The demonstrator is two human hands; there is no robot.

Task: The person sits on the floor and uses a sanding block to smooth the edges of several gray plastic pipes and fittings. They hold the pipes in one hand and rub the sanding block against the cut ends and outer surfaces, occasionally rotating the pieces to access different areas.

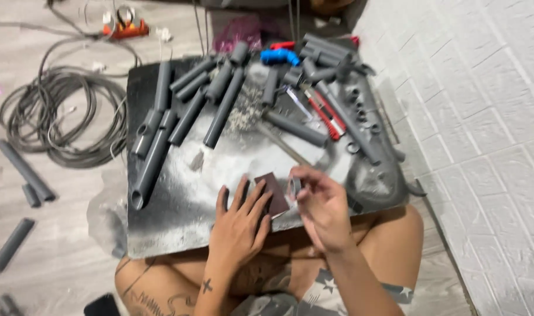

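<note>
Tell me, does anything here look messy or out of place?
Yes: pale dust and shavings are strewn across the dark work board, thickest among the grey plastic pipe pieces. A few more grey pipe offcuts lie scattered on the floor at left.

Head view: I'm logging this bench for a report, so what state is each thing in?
Left hand: flat, pressing the sandpaper.
Right hand: pinching a small ring.
Ring: held upright off the board.
Sandpaper: lying flat.
Board: dusted white.
Pipes: cut, lying loose.
Knife: lying flat.
Cable: coiled.
</note>
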